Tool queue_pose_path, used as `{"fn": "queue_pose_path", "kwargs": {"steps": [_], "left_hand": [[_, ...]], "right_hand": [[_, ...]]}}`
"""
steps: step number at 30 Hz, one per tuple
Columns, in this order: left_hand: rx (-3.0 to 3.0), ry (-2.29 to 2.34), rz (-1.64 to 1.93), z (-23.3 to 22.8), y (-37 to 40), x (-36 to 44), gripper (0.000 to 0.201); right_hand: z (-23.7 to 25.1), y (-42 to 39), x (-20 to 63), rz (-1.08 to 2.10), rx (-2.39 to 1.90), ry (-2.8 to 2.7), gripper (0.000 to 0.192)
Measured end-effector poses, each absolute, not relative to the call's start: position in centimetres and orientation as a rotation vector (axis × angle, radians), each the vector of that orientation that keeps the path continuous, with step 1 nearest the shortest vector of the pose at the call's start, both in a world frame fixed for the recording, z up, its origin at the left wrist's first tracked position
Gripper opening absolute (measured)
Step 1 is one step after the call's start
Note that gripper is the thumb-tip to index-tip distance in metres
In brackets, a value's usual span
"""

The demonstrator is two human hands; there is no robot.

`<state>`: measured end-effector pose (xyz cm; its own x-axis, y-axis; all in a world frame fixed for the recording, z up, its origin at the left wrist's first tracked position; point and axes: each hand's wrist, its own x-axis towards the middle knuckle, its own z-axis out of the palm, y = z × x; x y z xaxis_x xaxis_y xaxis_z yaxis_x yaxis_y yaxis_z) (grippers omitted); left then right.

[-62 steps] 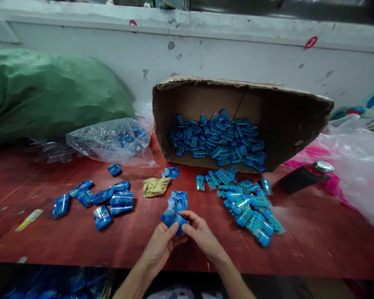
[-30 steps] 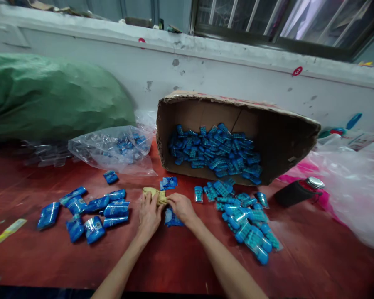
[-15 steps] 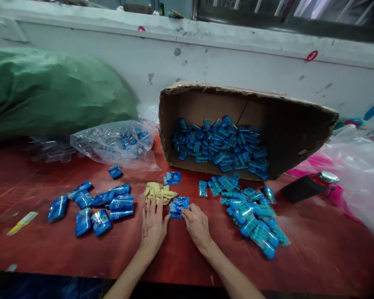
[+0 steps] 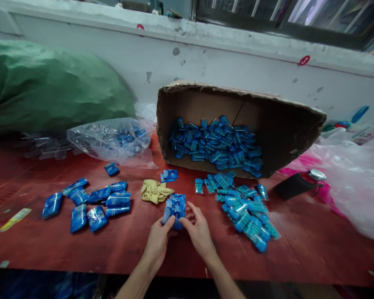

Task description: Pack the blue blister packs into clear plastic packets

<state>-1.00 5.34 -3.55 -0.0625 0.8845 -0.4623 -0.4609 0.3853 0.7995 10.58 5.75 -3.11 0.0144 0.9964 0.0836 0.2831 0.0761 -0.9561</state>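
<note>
Red wooden table (image 4: pixel 314 249). Tipped cardboard box (image 4: pixel 286 128) at back. Left of it: clear plastic bag (image 4: pixel 109 141), green sack (image 4: pixel 50 87). Before it: spilled blue packets (image 4: pixel 246 211), yellow rag (image 4: pixel 155 191) (crumpled). Right: dark flask (image 4: pixel 296 184).

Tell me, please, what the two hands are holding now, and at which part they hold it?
Both hands hold one small stack of blue packets: the left hand at its lower left edge, the right hand at its lower right edge.
</note>
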Motion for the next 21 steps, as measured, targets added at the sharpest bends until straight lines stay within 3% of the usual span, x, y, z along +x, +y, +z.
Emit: {"fn": "queue_pose_path", "kwargs": {"steps": [3,5,9,21], "left_hand": [[0.574,1.292,1.179,-3.7,5.4,-1.3,0.026],[0.656,1.399,1.199,-4.0,5.4,-1.4,0.025],[0.671,1.461,1.238,-4.2,5.7,-1.1,0.025],[0.246,1.072,1.222,-3.8,6.6,0.5,0.025]], "right_hand": [[-3.6,6.3,10.6,1.371,-1.296,-1.252,0.017],[-3.8,6.3,10.4,1.422,-1.285,-1.199,0.014],[-3.9,6.0,9.8,1.322,-1.3,-1.206,0.017],[-2.4,6.7,10.4,1.044,-1.425,-1.494,0.029]]}}
